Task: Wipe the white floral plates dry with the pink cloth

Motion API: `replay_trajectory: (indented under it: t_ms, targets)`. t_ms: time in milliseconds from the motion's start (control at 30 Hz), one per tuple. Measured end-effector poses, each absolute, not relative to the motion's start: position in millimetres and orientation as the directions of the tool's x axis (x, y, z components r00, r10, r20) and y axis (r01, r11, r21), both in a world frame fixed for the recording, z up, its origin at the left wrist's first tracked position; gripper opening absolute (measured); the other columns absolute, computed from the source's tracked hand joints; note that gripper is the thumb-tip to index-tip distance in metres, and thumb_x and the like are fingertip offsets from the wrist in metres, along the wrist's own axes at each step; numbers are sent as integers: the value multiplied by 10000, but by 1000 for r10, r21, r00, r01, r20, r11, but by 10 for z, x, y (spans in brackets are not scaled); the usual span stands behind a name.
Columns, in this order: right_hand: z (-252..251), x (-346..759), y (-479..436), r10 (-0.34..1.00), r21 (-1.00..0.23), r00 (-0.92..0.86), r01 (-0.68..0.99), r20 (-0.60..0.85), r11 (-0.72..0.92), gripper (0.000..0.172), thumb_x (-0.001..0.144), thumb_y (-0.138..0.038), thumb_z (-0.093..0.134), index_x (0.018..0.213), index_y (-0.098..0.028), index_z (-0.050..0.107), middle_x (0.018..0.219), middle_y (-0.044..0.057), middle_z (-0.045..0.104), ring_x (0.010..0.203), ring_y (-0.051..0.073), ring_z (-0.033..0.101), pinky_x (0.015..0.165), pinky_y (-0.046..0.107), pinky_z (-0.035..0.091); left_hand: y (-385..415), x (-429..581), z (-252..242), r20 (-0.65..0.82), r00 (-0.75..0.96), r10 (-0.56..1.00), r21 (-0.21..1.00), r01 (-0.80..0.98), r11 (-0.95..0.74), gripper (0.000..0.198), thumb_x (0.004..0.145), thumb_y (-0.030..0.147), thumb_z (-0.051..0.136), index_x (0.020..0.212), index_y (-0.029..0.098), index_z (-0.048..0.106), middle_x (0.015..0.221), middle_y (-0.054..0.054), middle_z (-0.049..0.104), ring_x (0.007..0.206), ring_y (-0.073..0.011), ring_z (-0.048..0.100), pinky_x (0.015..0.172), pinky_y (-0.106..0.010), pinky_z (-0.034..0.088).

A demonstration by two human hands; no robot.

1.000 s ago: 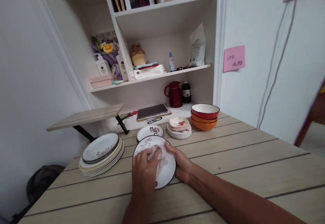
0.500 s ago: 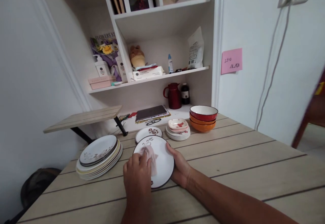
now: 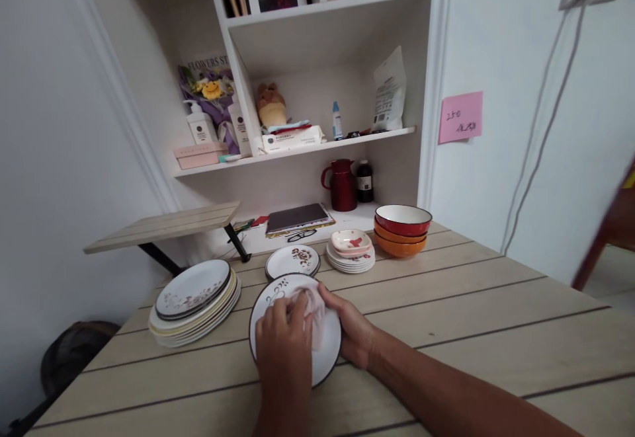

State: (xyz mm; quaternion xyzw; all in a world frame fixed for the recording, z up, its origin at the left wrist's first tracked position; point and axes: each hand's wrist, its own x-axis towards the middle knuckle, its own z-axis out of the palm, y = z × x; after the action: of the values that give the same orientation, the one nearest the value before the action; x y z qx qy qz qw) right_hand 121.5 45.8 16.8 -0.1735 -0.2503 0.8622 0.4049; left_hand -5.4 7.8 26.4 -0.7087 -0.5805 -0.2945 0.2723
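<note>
A white plate (image 3: 265,301) with a dark rim and a brown scroll pattern is held up, tilted, over the wooden table. My right hand (image 3: 354,331) grips its right edge, thumb on top and the other fingers mostly hidden beneath. Against the plate's face, my left hand (image 3: 284,331) presses a pale pink cloth (image 3: 320,321), its fingers bent around it. Just behind lies a small stack of white plates (image 3: 292,260) with brown flowers. Small dishes (image 3: 350,241) sit on a stack of saucers (image 3: 352,264) beyond my right hand.
A tall stack of plates (image 3: 193,298) stands on the left, near a small raised wooden shelf (image 3: 169,224). Red and orange bowls (image 3: 403,229) are stacked back right. Behind are a laptop (image 3: 296,219), glasses (image 3: 301,235) and a red jug (image 3: 342,186).
My left hand and the cloth have slid to the right across the plate. The plate sits slightly lower and further left, and the camera view has shifted a little.
</note>
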Motion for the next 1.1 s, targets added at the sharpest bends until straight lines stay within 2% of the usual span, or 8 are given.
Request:
replay_trajectory:
  t_ms: [133, 233, 333, 500, 567, 733, 933, 1100]
  targets:
    - [176, 1215, 427, 783, -607, -615, -588, -95, -535, 558, 856, -547, 481, 1159, -95, 602, 1029, 122, 718, 964, 231, 668, 984, 368, 410, 86, -161, 333, 754, 6, 656, 20, 999, -33, 285, 878, 266, 505, 1141, 229, 607, 937, -67, 585, 852, -213, 553, 712, -341, 389]
    - [180, 1221, 420, 773, -617, -631, -586, -59, -525, 585, 859, -563, 465, 1184, -93, 591, 1065, 131, 707, 995, 236, 658, 996, 373, 400, 111, -226, 346, 747, -38, 664, 58, 998, -8, 290, 886, 269, 484, 1139, 207, 611, 945, -84, 568, 881, -225, 550, 735, -351, 409]
    - [175, 1217, 429, 779, -609, -625, -604, -38, -514, 583, 865, -563, 456, 1200, -103, 582, 1059, 122, 710, 1010, 236, 651, 1006, 379, 390, 179, -246, 282, 739, 29, 673, 47, 994, -94, 316, 885, 237, 473, 1174, 216, 600, 993, -97, 561, 931, -229, 540, 771, -359, 426]
    - [151, 1209, 481, 794, -526, -607, -667, -28, -528, 582, 867, -550, 465, 1202, -86, 571, 1027, 124, 715, 985, 227, 658, 1006, 365, 389, 328, -127, 26, 784, 168, 598, -9, 965, -260, 393, 814, 119, 539, 1133, 325, 637, 1082, -66, 577, 975, -217, 524, 829, -371, 413]
    - [140, 1222, 507, 781, -493, -625, -673, -21, -552, 609, 862, -565, 460, 1185, -61, 574, 1010, 140, 715, 970, 230, 661, 998, 357, 396, 352, -59, -65, 797, 211, 566, -16, 944, -330, 383, 793, 117, 566, 1072, 359, 667, 1087, -48, 596, 976, -224, 522, 840, -391, 402]
    - [136, 1281, 555, 776, -438, -630, -689, -33, -578, 719, 853, -629, 393, 1155, -2, 573, 959, 182, 712, 925, 256, 673, 966, 376, 426, 276, -10, -62, 740, 403, 538, -51, 831, -553, 376, 798, 127, 566, 1067, 368, 668, 1070, -27, 640, 980, -207, 528, 873, -385, 387]
    - [140, 1312, 613, 820, -374, -572, -764, 16, -525, 684, 868, -594, 388, 1247, -41, 523, 1034, 168, 703, 984, 255, 653, 977, 401, 418, 142, -94, 174, 632, 342, 695, 0, 897, -442, 378, 826, 113, 542, 1081, 368, 656, 1126, -7, 645, 1061, -204, 528, 913, -385, 368]
    - [143, 1323, 620, 859, -433, -508, -762, -62, -482, 609, 860, -562, 440, 1267, -118, 526, 1057, 128, 708, 1009, 249, 645, 989, 426, 404, 152, -240, 254, 635, 135, 761, 27, 980, -197, 355, 838, 123, 521, 1089, 330, 661, 1136, -32, 628, 1023, -222, 536, 881, -398, 384]
